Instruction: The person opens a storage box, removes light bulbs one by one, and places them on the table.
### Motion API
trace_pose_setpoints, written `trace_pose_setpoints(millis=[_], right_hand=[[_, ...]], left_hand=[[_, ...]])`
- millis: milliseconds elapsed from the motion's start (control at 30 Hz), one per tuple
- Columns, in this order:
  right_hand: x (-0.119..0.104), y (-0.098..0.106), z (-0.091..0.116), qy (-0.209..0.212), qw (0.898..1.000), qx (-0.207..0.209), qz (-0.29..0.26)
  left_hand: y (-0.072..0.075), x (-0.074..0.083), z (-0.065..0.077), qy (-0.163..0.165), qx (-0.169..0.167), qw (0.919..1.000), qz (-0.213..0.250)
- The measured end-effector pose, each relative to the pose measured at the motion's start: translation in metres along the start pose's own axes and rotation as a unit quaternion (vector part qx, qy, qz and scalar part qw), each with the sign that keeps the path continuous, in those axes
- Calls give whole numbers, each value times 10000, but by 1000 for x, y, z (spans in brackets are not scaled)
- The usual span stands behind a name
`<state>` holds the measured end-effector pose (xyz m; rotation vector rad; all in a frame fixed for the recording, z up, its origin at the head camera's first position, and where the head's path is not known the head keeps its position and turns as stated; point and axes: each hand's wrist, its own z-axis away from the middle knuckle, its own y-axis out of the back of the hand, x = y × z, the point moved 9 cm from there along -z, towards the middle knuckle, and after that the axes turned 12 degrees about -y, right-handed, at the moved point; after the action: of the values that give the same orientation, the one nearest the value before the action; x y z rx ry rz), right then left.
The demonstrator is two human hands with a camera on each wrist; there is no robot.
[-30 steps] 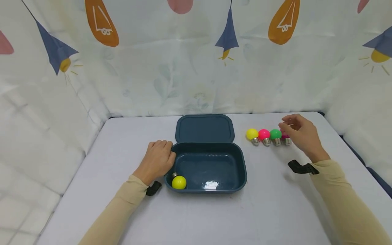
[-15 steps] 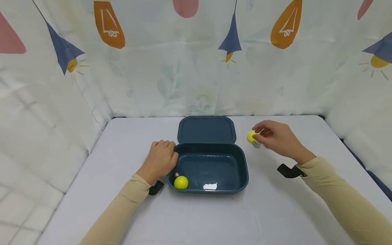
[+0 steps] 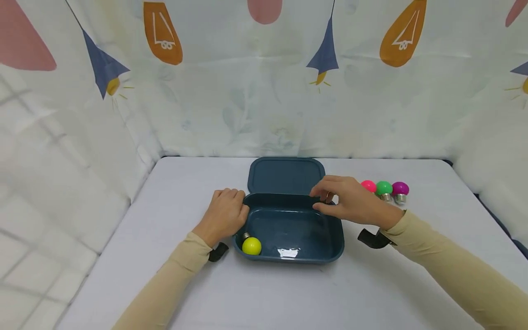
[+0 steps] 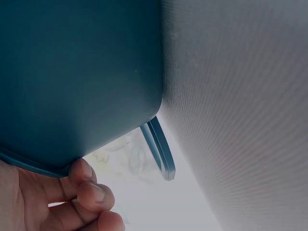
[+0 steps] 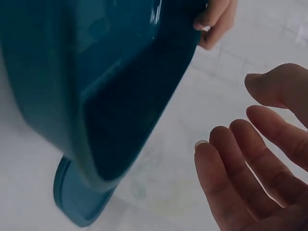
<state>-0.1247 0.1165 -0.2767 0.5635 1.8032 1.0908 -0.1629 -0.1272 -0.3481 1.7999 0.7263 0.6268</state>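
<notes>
My left hand grips the left rim of a dark blue box, its fingertips under the rim on the outside. One yellow light bulb lies inside, at the near left corner. Over the box's far right corner hovers my right hand, fingers loosely bent and apart from the thumb. Nothing sits between those fingers in the right wrist view. Just right of it, a pink bulb, a green bulb and a purple bulb lie in a row.
Behind the box lies its flat blue lid. Both stand on a white-covered table. A fabric backdrop printed with lamps rises at the table's far edge and along its sides.
My right hand has swept left from above the purple bulb, across the row, to the box's far right corner. The yellow bulb of the row is now hidden. My left hand keeps its grip.
</notes>
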Motion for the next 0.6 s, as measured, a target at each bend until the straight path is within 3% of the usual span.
trace_pose_setpoints(millis=[367,600], right_hand=[[-31,-37,-24,393,9949,-919,-159],[-50,-60,-35,989,9876,-1216,-125]], left_hand=[[-1,0,0,26,-38,10000,42],[0,1,1,-3,-96,10000,-7]])
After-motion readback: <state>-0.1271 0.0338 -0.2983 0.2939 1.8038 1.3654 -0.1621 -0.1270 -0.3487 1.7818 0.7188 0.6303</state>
